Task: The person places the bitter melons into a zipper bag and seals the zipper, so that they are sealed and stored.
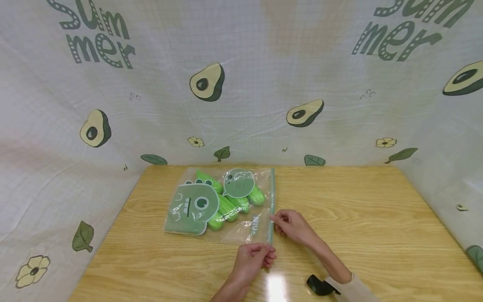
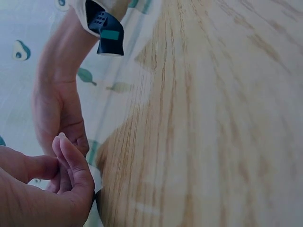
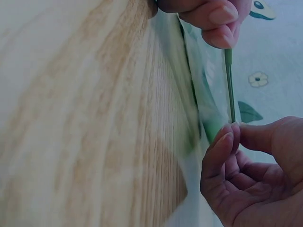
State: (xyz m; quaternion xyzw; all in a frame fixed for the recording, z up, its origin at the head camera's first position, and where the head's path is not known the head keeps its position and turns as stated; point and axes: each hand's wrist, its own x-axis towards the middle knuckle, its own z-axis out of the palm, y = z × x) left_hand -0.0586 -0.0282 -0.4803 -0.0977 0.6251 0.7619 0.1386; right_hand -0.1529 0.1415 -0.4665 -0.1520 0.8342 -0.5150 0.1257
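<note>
A clear zip bag [image 1: 237, 237] printed with a green one-eyed monster lies flat on the table. Several bright green, long rounded pieces [image 1: 226, 206] show through its plastic. Along its right side runs a green zip strip [image 1: 272, 188]. My left hand [image 1: 253, 256] pinches the near end of that strip between thumb and fingers. A little farther up, my right hand [image 1: 294, 226] pinches the same strip, thumb against index finger. In the right wrist view the strip [image 3: 230, 87] stretches straight between both hands, the right hand [image 3: 251, 175] below and the left hand [image 3: 213, 19] above.
The wooden table [image 1: 362, 218] extends to the right of the bag. A cloth curtain [image 1: 256, 84] with avocado and leaf prints hangs behind and along both sides. A black device [image 1: 318, 286] is worn at my right wrist beside a light sleeve [image 1: 354, 289].
</note>
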